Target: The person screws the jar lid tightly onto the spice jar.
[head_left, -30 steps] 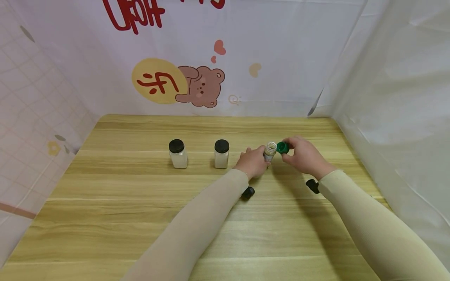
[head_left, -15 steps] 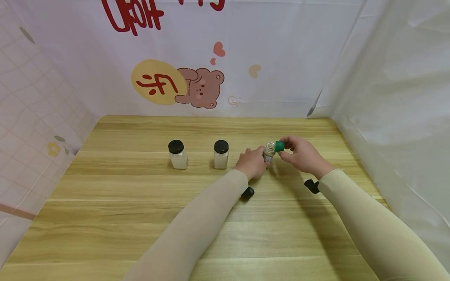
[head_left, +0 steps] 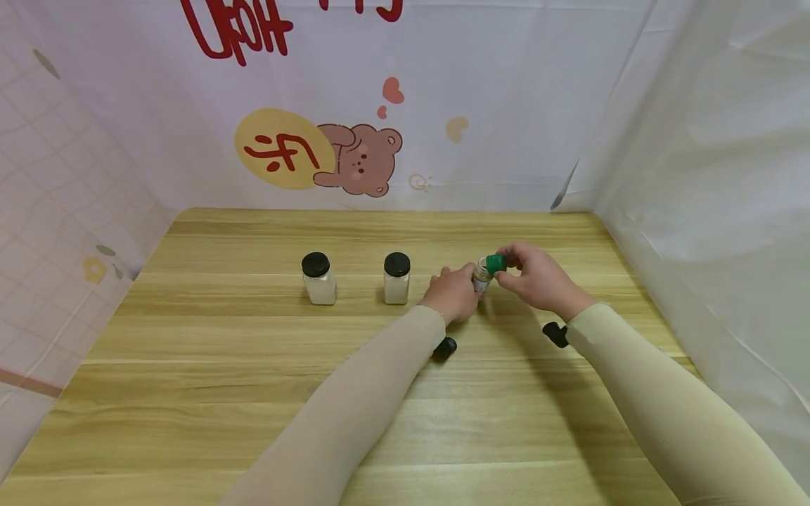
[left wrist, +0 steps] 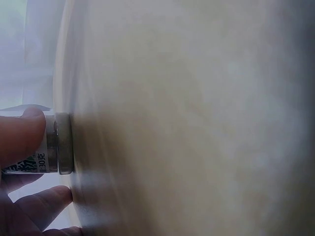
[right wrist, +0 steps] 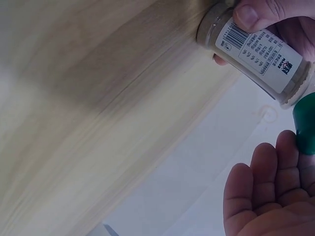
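My left hand (head_left: 454, 294) grips a small glass spice bottle (right wrist: 258, 59) with a white printed label and a barcode. In the left wrist view its thumb lies across the label near the bottle's base. Between the thumb and fingers of my right hand (head_left: 538, 277) is a green cap (head_left: 496, 263). The cap sits tilted at the bottle's mouth, covering part of it in the head view. In the right wrist view, the cap (right wrist: 306, 123) is cut off by the frame's edge, and the hand's other fingers (right wrist: 265, 172) stretch out below it.
Two square jars with black lids, a left jar (head_left: 320, 280) and a middle jar (head_left: 396, 280), stand on the wooden table (head_left: 221, 365). A small black object (head_left: 446, 348) lies by the left forearm, another black object (head_left: 555, 334) by the right sleeve. A printed backdrop (head_left: 506, 84) rises behind.
My right hand has moved left with the green cap, turning it from facing open beside the bottle to leaning over the bottle's mouth. My left hand stays on the bottle.
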{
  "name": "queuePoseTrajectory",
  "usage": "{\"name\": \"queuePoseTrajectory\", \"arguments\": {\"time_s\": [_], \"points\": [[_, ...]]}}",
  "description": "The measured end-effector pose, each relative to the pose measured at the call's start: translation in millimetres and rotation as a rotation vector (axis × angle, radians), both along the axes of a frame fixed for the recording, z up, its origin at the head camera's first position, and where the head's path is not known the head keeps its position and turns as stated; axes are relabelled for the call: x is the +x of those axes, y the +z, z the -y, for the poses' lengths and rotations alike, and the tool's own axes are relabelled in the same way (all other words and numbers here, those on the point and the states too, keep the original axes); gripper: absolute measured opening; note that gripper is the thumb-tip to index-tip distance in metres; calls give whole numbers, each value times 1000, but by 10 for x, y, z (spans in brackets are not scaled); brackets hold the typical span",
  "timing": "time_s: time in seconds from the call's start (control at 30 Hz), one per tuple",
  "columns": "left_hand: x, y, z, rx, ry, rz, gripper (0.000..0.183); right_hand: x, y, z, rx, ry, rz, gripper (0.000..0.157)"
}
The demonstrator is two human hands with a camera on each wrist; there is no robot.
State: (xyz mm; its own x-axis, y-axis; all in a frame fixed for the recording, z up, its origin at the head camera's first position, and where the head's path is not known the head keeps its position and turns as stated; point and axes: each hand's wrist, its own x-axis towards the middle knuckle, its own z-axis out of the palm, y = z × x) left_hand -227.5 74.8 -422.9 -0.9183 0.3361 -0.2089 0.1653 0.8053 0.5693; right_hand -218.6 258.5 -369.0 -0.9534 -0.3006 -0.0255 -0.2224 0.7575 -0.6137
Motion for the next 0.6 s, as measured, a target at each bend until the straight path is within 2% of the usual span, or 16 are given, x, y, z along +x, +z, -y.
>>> {"name": "queuePoseTrajectory", "arguments": {"time_s": [0.2, 0.6], "points": [[-14, -28, 7, -6, -21, 3, 30, 19, 5, 53, 7, 13, -22, 31], [27, -25, 43, 17, -29, 7, 18, 38, -10, 124, 20, 17, -38, 27]]}}
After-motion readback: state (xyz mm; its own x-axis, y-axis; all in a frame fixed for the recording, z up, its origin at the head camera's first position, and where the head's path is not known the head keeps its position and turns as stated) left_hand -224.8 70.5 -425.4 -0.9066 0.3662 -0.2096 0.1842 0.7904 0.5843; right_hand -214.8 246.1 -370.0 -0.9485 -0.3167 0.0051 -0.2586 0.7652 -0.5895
